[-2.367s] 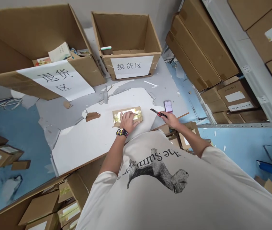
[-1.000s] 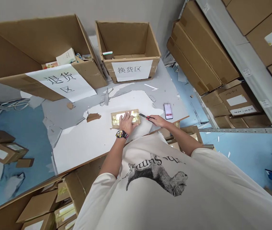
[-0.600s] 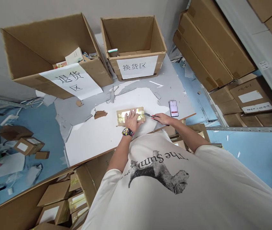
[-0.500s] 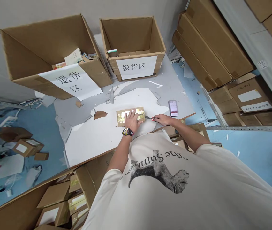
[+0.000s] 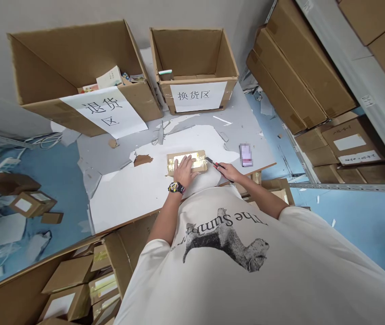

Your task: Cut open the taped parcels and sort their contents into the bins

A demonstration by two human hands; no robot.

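Note:
A small cardboard parcel (image 5: 202,161) wrapped in shiny clear tape lies on a white board tabletop (image 5: 128,194). My left hand (image 5: 184,170) rests flat on it with fingers spread, and a patterned watch sits on that wrist. My right hand (image 5: 228,171) grips a red-and-black utility knife (image 5: 214,164). The knife's tip is at the parcel's right end, touching it or very close. The underside of the parcel is hidden.
A phone (image 5: 246,155) lies to the right on the board. Two open cartons stand behind, with paper signs: one holds books (image 5: 109,79), the other (image 5: 185,49) is nearer the middle. Stacked cartons (image 5: 301,76) fill shelves on the right. Scraps lie about, and parcels sit on the blue floor (image 5: 53,180).
My right hand has come leftward, bringing the knife from beside the phone to the parcel's right end. My left hand stays on the parcel. The whole view has shifted slightly.

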